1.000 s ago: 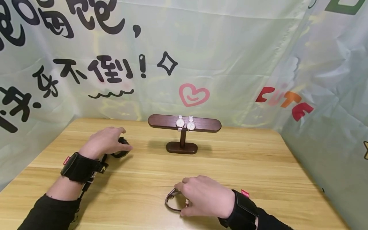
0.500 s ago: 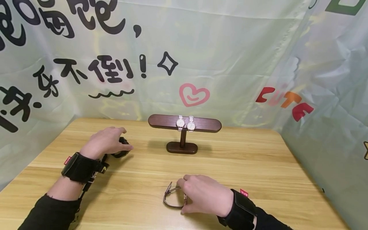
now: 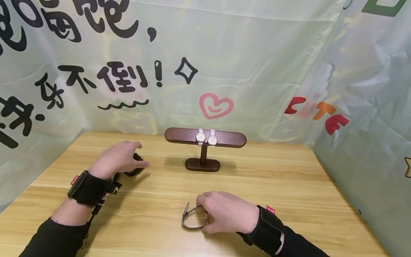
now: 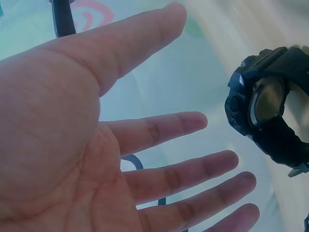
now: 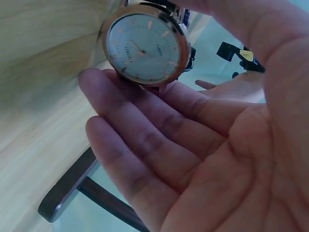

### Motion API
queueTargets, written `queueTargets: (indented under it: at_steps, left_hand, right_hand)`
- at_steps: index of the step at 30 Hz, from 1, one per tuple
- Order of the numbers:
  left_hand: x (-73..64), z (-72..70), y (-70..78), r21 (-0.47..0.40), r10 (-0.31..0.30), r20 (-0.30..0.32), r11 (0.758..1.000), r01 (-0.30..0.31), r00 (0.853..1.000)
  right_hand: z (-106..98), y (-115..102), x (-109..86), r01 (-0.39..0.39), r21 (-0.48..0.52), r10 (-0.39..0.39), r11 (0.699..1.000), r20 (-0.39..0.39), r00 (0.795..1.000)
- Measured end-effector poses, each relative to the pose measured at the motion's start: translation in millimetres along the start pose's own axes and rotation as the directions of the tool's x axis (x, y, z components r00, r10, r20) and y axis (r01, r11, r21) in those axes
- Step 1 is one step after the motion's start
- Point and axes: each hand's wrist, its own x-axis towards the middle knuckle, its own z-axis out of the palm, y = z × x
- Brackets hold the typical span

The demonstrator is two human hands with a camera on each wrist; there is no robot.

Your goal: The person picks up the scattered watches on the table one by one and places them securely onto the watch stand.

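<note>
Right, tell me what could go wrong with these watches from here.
The rose-gold-rimmed watch could slip and hit the tabletop, since the right hand pinches it near its edge.

The black watch might get knocked, as the left hand is open and close by without gripping it.

The two pale-strapped watches sit side by side on the stand; bumping it could shift them.

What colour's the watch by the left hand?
Black; the watch shows best in the left wrist view.
</note>
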Motion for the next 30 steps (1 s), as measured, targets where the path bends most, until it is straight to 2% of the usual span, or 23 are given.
queueTargets:
  at_steps: [7, 19, 25, 30]
  left_hand:
    - [-5.0, -3.1, 5.6, 0.007, 0.021, -0.032, 1.0, -0.02, 0.999]
    - [-19.9, -10.6, 28.6, 0.018, 0.099, -0.08, 0.995, -0.098, 0.992]
    - [-28.5, -13.2, 44.2, -0.008, 0.153, -0.083, 0.988, -0.154, 0.985]
    - [-36.1, -15.4, 56.0, -0.019, 0.23, -0.095, 0.972, -0.233, 0.969]
  right_hand:
    - [-4, 4, 2.6, 0.03, 0.012, -0.029, 0.999, -0.015, 0.999]
    - [-11, 7, 1.7, 0.087, -0.014, -0.088, 0.996, -0.11, 0.99]
    - [-15, 10, 0.4, 0.089, -0.021, -0.091, 0.996, -0.159, 0.983]
    - [-22, 14, -1.2, 0.089, -0.049, -0.098, 0.995, -0.22, 0.971]
